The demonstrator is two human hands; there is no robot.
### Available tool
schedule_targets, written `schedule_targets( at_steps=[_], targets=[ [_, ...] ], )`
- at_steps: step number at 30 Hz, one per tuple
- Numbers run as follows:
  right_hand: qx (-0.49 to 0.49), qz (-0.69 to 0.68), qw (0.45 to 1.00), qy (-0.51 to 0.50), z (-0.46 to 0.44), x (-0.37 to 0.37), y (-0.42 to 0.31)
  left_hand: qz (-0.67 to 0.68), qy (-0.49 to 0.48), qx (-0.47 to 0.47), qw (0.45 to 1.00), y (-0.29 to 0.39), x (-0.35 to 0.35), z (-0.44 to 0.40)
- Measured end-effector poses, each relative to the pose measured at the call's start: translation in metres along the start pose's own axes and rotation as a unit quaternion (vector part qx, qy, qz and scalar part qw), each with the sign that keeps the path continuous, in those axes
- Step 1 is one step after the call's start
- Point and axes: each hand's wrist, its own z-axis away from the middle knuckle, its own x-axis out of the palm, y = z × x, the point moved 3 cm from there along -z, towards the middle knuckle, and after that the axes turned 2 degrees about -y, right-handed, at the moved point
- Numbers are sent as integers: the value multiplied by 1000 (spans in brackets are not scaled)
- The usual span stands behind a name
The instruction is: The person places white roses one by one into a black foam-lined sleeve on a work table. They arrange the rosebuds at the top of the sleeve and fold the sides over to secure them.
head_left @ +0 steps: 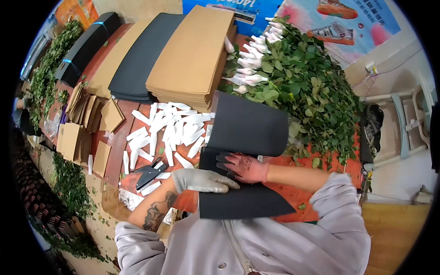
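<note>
A black sheet [250,123] lies in front of me on the red table, its upper part bent up and its lower part spread near my body. My left hand [204,180], in a grey glove, rests on the sheet's lower part with its fingers laid out flat. My right hand [244,167], in a pink glove with dark fingertips, presses on the sheet's middle with its fingers spread. The two hands nearly touch. Left of the sheet are a black stapler [151,173] and a pile of white slips [176,128].
Stacks of brown card [192,50] and black card [142,55] stand at the back. Leafy stems with white-wrapped heads [302,73] cover the right side. Small brown card pieces [73,141] sit left; a chair [403,123] stands far right.
</note>
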Motion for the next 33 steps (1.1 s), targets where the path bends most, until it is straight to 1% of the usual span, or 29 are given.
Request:
schedule_targets(
  at_steps=[1, 2, 3, 4, 6, 7, 10, 11, 12, 13, 15, 16, 17, 18, 19, 20, 21, 22, 24, 26, 27, 28, 29, 30, 31, 32, 33],
  targets=[
    [-10, -5, 1000, 0, -5, 8, 2, 47, -4, 4, 999, 3, 1, 8],
    [-8, 5, 1000, -6, -6, 18, 3, 55, 0, -2, 998, -6, -1, 9],
    [-6, 14, 1000, -12, -6, 27, 2, 44, -6, 30, 999, -16, -2, 6],
    [-19, 9, 1000, -10, -8, 23, 1, 29, -7, 60, 998, -21, -5, 8],
    [28, 10, 997, -69, -4, 6, -2, 50, 21, 47, 997, -14, -5, 13],
    [29, 44, 996, -69, -2, 1, -5, 64, 30, 50, 996, -15, -3, 16],
    [39, 24, 997, -63, -12, -11, -15, 98, 43, 73, 992, -23, 3, 19],
    [28, 39, 996, -69, -15, -14, -17, 110, 46, 87, 989, -25, 3, 18],
    [33, 42, 996, -74, -15, -3, -11, 110, 43, 94, 989, -25, 2, 16],
    [4, -141, 990, 2, -15, 15, -3, 123, 28, 101, 987, -25, 1, 14],
    [-22, -317, 945, 79, -12, 11, 0, 137, 11, 109, 985, -21, 1, 11],
    [-25, -191, 981, 13, -12, -8, -7, 160, -12, 131, 978, -13, 1, 9],
    [-28, -61, 996, -53, -12, -26, -13, 184, -36, 153, 970, -7, 3, 9],
    [-31, 70, 990, -120, -10, -33, -16, 184, -38, 156, 970, -7, 3, 8],
    [-12, 72, 983, -171, -9, -27, -15, 147, -39, 162, 975, -6, 4, 7],
    [-9, 74, 982, -173, -9, -13, -12, 109, -41, 168, 979, -3, 4, 6],
    [12, 55, 985, -164, -12, 6, -5, 107, -37, 146, 983, 1, 6, 10],
    [30, 35, 987, -156, -17, 9, -4, 106, -36, 148, 983, 6, 7, 12],
    [22, 23, 986, -163, -27, 13, 0, 95, -24, 113, 989, 10, 7, 15],
    [-20, 57, 980, -188, -37, 28, 3, 70, -7, 96, 993, -10, 3, 9],
    [-21, 56, 981, -185, -35, 44, 9, 74, 5, 83, 994, -20, 0, 8],
    [-43, 45, 993, -97, -29, 58, 14, 78, 16, 69, 994, -26, -2, 8],
    [-71, 35, 997, -6, -29, 49, 11, 77, 22, 63, 995, -23, -1, 9],
    [-48, 36, 997, -43, -23, 43, 11, 49, 43, 65, 996, -18, -1, 10],
    [-32, 33, 996, -77, -21, 19, -1, 23, 69, 59, 996, -15, 3, 16],
    [-49, 51, 995, -67, -15, 23, -1, 24, 100, 91, 990, -19, 7, 19],
    [-64, 70, 994, -57, -11, 27, 1, 8, 133, 58, 989, -22, 4, 25]
  ],
)
